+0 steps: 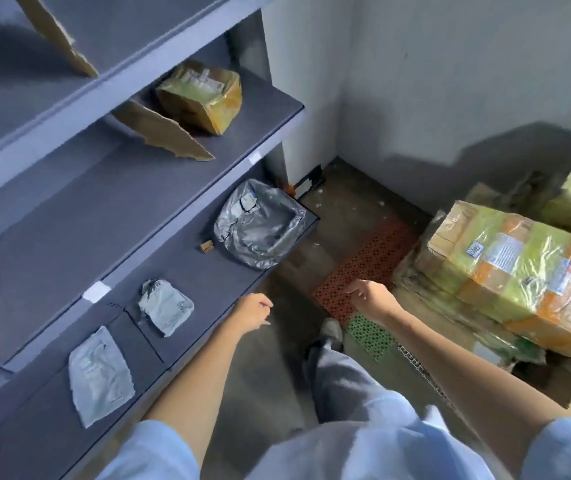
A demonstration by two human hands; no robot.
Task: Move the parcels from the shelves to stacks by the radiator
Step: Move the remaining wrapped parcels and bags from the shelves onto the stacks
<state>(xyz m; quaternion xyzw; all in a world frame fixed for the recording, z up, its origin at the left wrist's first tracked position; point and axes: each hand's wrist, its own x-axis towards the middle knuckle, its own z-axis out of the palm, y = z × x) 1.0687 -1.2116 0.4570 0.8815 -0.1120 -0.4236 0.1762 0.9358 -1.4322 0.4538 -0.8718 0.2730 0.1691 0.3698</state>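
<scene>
A grey shelf unit (180,216) fills the left side. On its lower shelf lie a large silver-grey bag parcel (260,230), a small pale bag parcel (166,306) and a flat pale mailer (98,375). The shelf above carries a taped brown box (201,95). My left hand (253,311) hangs by the lower shelf's front edge, fingers loosely curled, holding nothing. My right hand (370,296) hovers over the floor to the right, also loosely curled with nothing in it.
Taped cardboard boxes (516,268) are stacked on the floor at the right. Torn cardboard pieces (163,133) lean on the shelves. An orange mat (363,261) and a green mat (370,334) lie on the floor by my shoe (331,332). White walls meet in the corner behind.
</scene>
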